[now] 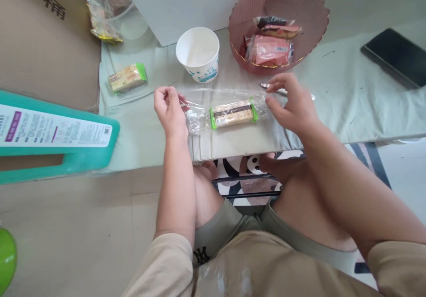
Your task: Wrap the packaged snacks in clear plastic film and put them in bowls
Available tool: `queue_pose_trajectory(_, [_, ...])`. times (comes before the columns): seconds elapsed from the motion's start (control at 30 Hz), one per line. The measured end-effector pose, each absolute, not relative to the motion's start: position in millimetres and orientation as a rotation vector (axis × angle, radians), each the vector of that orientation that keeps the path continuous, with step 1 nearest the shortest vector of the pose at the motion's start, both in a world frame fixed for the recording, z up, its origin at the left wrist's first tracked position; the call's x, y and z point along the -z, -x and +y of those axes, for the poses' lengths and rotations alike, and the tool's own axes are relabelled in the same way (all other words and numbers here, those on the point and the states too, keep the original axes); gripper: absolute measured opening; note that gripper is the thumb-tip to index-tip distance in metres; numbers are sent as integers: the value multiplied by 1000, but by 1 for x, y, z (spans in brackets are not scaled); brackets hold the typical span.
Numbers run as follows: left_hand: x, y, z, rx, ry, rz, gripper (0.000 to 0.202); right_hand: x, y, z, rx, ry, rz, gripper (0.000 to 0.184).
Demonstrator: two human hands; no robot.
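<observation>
A clear plastic wrap [196, 120] is spread along the table, and my left hand [171, 110] pinches its left end. On or under the wrap, which I cannot tell, lies a packaged snack bar [234, 113] with green ends and a brown band. My right hand [289, 104] hovers at the wrap's right end, thumb and fingers apart, holding nothing that I can see. Partly hidden behind that hand is a thin metal utensil [281, 91], maybe a knife. Another green-ended snack bar [127, 78] rests to the left, away from both hands.
Behind the wrap stand a white paper cup [198, 50] and a pink ribbed bowl [238, 44] with packaged snacks. A black phone [397, 55] lies at the right. To the left are a plastic tub [135, 24], a cardboard box [49, 53] and a teal labelled container [89, 157].
</observation>
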State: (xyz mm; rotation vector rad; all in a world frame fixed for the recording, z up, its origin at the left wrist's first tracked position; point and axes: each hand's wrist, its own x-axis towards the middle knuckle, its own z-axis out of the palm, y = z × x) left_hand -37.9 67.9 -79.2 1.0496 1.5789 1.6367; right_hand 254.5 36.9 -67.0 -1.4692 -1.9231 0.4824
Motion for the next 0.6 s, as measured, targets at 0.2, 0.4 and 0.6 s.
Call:
queue_pose_trajectory(0.2, [91, 52, 79, -1526, -1000, 1890, 32, 69, -257, 46, -450, 1607, -1934, 23])
queue_pose_trajectory(0.4, [84, 54, 72, -1563, -1205, 2068, 18, 54, -254, 48, -399, 1737, -1521, 22])
queue_pose_trajectory(0.6, [48, 19, 22, -1666, -1823, 1823, 7, 43, -237, 27, -265, 1619, -1797, 28])
